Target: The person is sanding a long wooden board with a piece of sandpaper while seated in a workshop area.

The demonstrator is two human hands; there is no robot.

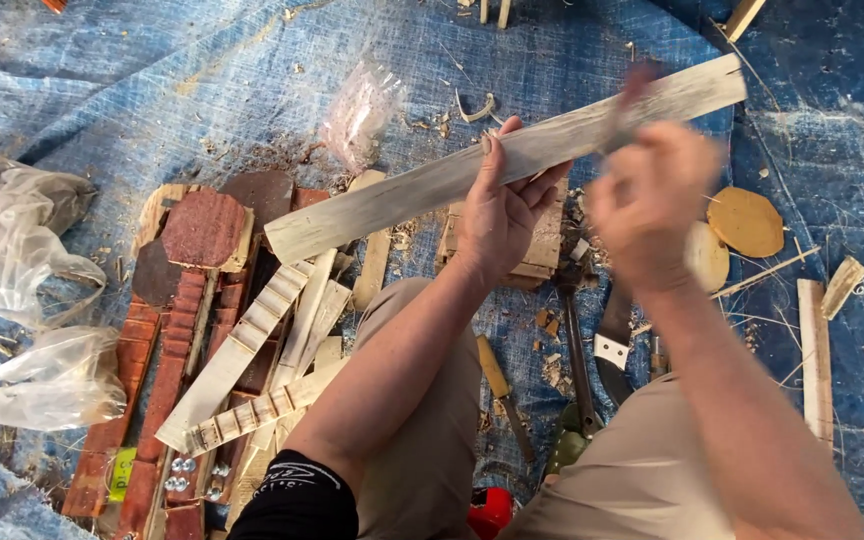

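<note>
Two hands are working a pale wooden slat (pixel 512 160) across the frame's upper centre. Left hand (pixel 502 215) is gripping its middle; blurred right hand (pixel 647 205) is closed around a tool, seemingly shaving it. Shavings are littering the blue tarp (pixel 152 90); shaping looks unfinished.

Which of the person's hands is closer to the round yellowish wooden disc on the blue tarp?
Right. The blurred right hand is raised just beside the disc; the left hand grips the pale plank farther away.

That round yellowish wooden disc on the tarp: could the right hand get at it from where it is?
Probably yes. The disc lies bare on the blue tarp just beside the right hand, nothing over it, though that hand is blurred and seems to hold something against the plank.
</note>
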